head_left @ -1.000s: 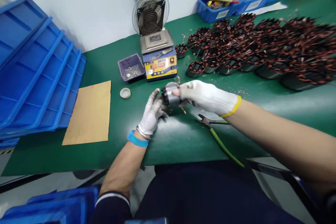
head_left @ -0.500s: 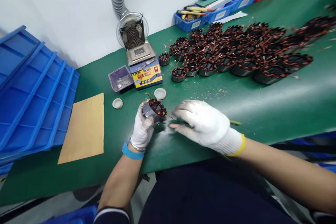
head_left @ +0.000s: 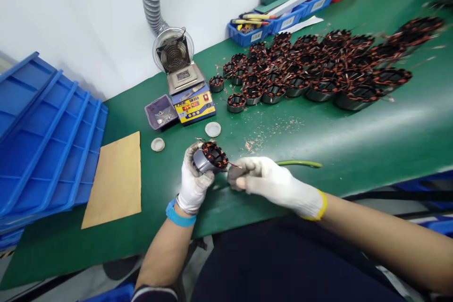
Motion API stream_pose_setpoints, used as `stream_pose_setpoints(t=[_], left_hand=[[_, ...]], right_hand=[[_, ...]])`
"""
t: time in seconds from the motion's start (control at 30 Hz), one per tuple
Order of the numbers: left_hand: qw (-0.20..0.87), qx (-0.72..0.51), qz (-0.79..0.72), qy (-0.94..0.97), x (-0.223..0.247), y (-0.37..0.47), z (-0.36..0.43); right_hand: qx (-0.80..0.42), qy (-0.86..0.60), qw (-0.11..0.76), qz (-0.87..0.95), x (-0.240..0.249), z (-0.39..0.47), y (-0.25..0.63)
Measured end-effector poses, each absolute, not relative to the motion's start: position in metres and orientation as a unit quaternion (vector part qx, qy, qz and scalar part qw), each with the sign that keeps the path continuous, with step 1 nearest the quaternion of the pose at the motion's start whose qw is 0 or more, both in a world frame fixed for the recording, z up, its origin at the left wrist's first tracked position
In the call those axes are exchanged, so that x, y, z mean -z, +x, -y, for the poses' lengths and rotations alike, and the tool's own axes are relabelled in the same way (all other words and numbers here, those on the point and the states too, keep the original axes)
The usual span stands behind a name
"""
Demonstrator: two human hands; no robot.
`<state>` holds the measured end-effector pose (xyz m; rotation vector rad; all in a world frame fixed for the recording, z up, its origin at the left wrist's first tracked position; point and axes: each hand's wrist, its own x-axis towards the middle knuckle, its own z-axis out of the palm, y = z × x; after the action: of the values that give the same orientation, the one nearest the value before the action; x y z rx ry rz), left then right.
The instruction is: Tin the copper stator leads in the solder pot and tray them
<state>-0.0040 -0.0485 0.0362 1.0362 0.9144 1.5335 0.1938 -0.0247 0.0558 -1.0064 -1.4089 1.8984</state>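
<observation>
My left hand (head_left: 193, 184), in a white glove with a blue wristband, grips a grey motor stator (head_left: 208, 157) wound with copper wire and holds it tilted just above the green mat. A thin copper lead runs from the stator to the fingertips of my right hand (head_left: 272, 183). That gloved hand is curled shut low on the mat over the head end of a green-handled cutter (head_left: 300, 163), whose handle sticks out to the right behind it.
A large pile of similar stators (head_left: 318, 71) covers the far right of the green bench (head_left: 371, 137). A solder pot with fan (head_left: 187, 89), purple tray (head_left: 160, 112), two white caps (head_left: 213, 129), brown card (head_left: 115, 179) and stacked blue trays (head_left: 46, 141) lie left.
The stator passed from both hands into my left hand alone. My right hand dropped onto the green-handled cutter and closed. The view tilted and shifted.
</observation>
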Motion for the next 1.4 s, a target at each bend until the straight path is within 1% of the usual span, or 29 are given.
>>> stream_pose_setpoints(t=[0.1, 0.2, 0.27, 0.33, 0.4, 0.47, 0.5, 0.53, 0.57, 0.6, 0.67, 0.7, 0.73, 0.77, 0.8, 0.87, 0.93, 1.0, 1.1, 1.13, 1.17, 1.2, 1.27, 1.33, 1.4], left_hand=[[0.525, -0.640, -0.381, 0.412, -0.036, -0.002, 0.048], [0.521, -0.640, -0.396, 0.402, -0.036, -0.001, 0.048], [0.518, -0.642, -0.407, 0.392, -0.037, 0.000, 0.048], [0.518, -0.646, -0.419, 0.372, -0.038, 0.001, 0.048], [0.529, -0.642, -0.435, 0.346, -0.041, 0.003, 0.048], [0.562, -0.619, -0.449, 0.315, -0.045, 0.006, 0.049], [0.582, -0.604, -0.453, 0.302, -0.047, 0.007, 0.050], [0.597, -0.593, -0.455, 0.291, -0.048, 0.008, 0.050], [0.602, -0.590, -0.455, 0.286, -0.048, 0.008, 0.051], [0.595, -0.597, -0.455, 0.288, -0.048, 0.009, 0.051], [0.551, -0.631, -0.452, 0.305, -0.046, 0.009, 0.052], [0.524, -0.650, -0.449, 0.318, -0.044, 0.009, 0.053], [0.499, -0.665, -0.446, 0.331, -0.042, 0.009, 0.053], [0.477, -0.676, -0.444, 0.344, -0.041, 0.008, 0.054], [0.462, -0.679, -0.444, 0.358, -0.040, 0.008, 0.054], [0.446, -0.673, -0.449, 0.382, -0.040, 0.007, 0.055], [0.449, -0.665, -0.454, 0.387, -0.044, 0.008, 0.056], [0.490, -0.645, -0.462, 0.362, -0.049, 0.010, 0.056], [0.589, -0.576, -0.477, 0.306, -0.055, 0.015, 0.056], [0.601, -0.567, -0.480, 0.295, -0.055, 0.016, 0.056], [0.594, -0.574, -0.482, 0.292, -0.055, 0.017, 0.057], [0.571, -0.596, -0.482, 0.294, -0.054, 0.018, 0.057], [0.506, -0.644, -0.483, 0.308, -0.052, 0.019, 0.057], [0.458, -0.668, -0.487, 0.328, -0.051, 0.020, 0.059], [0.434, -0.672, -0.496, 0.339, -0.053, 0.020, 0.059]], right_hand=[[-0.650, -0.447, 0.290, 0.542, -0.056, 0.022, 0.200], [-0.665, -0.440, 0.285, 0.531, -0.055, 0.021, 0.199], [-0.641, -0.437, 0.292, 0.559, -0.053, 0.020, 0.197], [-0.537, -0.437, 0.318, 0.648, -0.054, 0.018, 0.197], [-0.355, -0.395, 0.333, 0.779, -0.058, 0.012, 0.204], [-0.169, -0.317, 0.318, 0.877, -0.064, 0.004, 0.213], [-0.116, -0.280, 0.305, 0.903, -0.067, 0.000, 0.218], [-0.106, -0.255, 0.294, 0.915, -0.070, -0.004, 0.223], [-0.141, -0.254, 0.293, 0.911, -0.072, -0.007, 0.226], [-0.220, -0.270, 0.297, 0.889, -0.073, -0.008, 0.228], [-0.470, -0.310, 0.300, 0.770, -0.070, -0.007, 0.226], [-0.595, -0.322, 0.291, 0.676, -0.067, -0.004, 0.222], [-0.696, -0.323, 0.276, 0.579, -0.063, 0.001, 0.218], [-0.764, -0.315, 0.262, 0.498, -0.059, 0.006, 0.212], [-0.799, -0.305, 0.257, 0.451, -0.055, 0.011, 0.206], [-0.773, -0.310, 0.271, 0.483, -0.050, 0.019, 0.198], [-0.679, -0.327, 0.288, 0.591, -0.051, 0.021, 0.199], [-0.582, -0.336, 0.287, 0.682, -0.058, 0.017, 0.208], [-0.428, -0.324, 0.285, 0.794, -0.067, 0.006, 0.226], [-0.396, -0.318, 0.288, 0.812, -0.068, 0.004, 0.230], [-0.405, -0.323, 0.295, 0.803, -0.067, 0.003, 0.232], [-0.452, -0.332, 0.303, 0.771, -0.064, 0.004, 0.232], [-0.599, -0.349, 0.299, 0.655, -0.056, 0.009, 0.227], [-0.706, -0.348, 0.285, 0.547, -0.048, 0.016, 0.217], [-0.734, -0.347, 0.279, 0.513, -0.046, 0.022, 0.210]])
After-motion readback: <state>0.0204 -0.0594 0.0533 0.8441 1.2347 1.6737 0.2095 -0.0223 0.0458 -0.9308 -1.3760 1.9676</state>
